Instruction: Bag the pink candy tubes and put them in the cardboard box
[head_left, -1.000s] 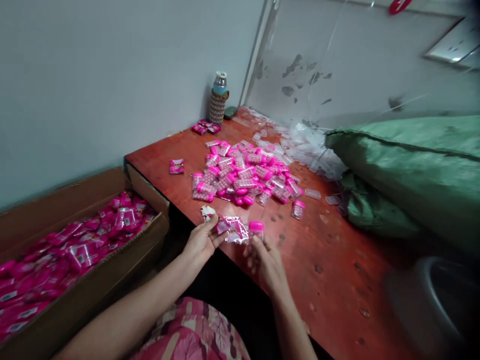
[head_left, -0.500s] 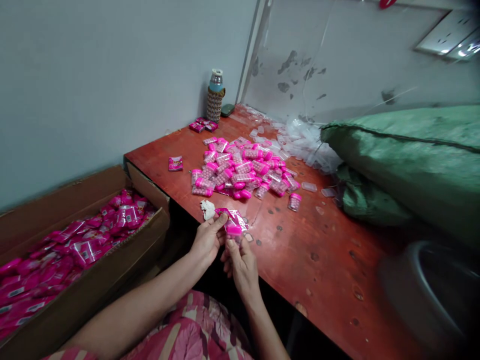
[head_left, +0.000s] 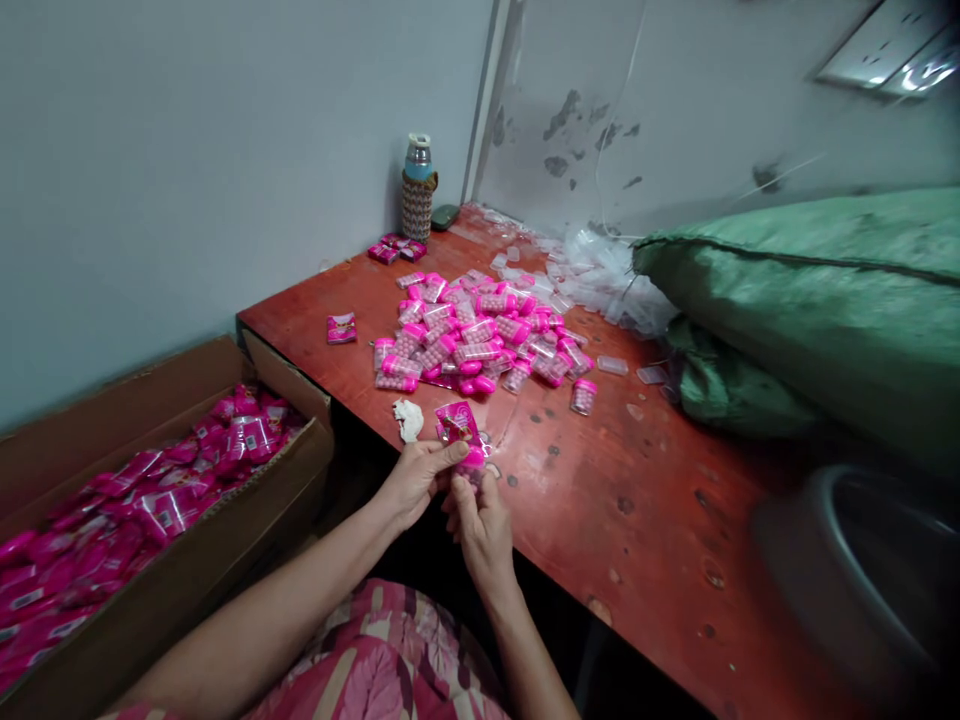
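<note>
Left hand, right hand, fingertips together

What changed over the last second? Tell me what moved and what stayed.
The right hand carried the bottle leftwards to the pouch in the left hand. The hands were apart a second ago and now meet at the table edge, and the pouch stands more upright. Both grips held and nothing was let go. The pile and the box stayed put.

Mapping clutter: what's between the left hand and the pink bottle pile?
Head view: a crumpled white scrap, on red table between left hand and pile.
</note>
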